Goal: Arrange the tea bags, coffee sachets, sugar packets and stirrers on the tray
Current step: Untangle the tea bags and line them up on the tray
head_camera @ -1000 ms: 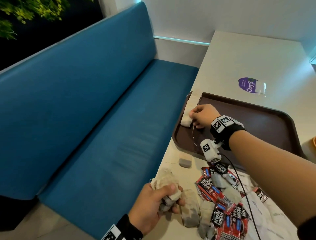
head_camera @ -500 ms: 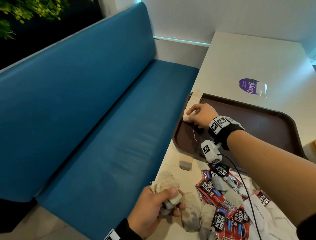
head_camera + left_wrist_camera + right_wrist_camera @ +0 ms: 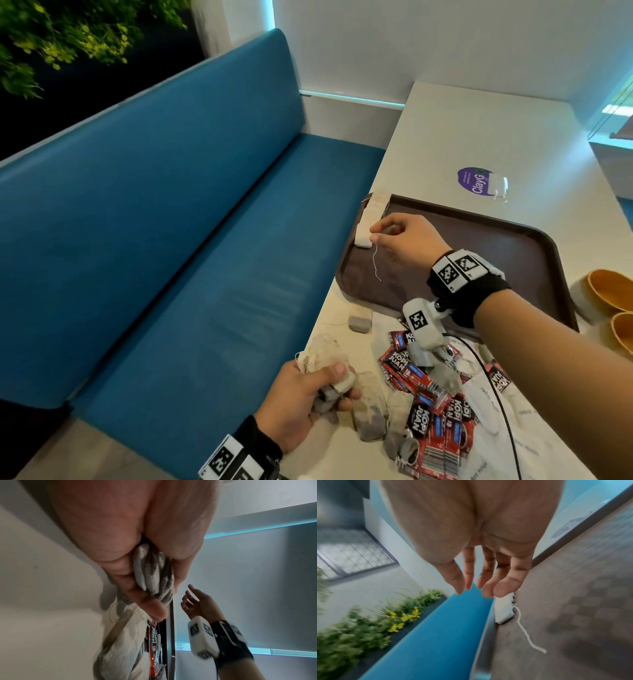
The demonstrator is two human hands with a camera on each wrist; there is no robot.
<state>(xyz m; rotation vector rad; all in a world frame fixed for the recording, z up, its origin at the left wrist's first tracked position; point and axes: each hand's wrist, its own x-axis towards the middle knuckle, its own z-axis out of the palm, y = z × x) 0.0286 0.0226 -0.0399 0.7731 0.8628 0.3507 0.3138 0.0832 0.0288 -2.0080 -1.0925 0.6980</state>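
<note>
Right hand (image 3: 402,240): fingers loose, holding nothing, over the brown tray's (image 3: 513,260) left edge.
Left hand (image 3: 301,397): clutching bunched tea bags (image 3: 152,574).
Risk: the placed tea bag (image 3: 368,222) leans on the rim; its string (image 3: 375,263) could snag fingers.

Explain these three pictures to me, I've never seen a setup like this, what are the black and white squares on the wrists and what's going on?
No machine here: a person works with bare hands and wears three cameras. The checkered squares are marker tags on the wristbands that carry the wrist cameras.

The wide picture comes from a head camera looking down. The other two look along each hand from the wrist.

A brown tray sits on a pale table beside a blue bench. At the tray's left edge lies a tea bag with a loose string. Nearer the person lies a pile of red coffee sachets, tea bags and white packets.

The left hand grips a bunch of tea bags. The right hand hovers over the tray; its own camera shows the fingers relaxed and holding nothing.
</note>
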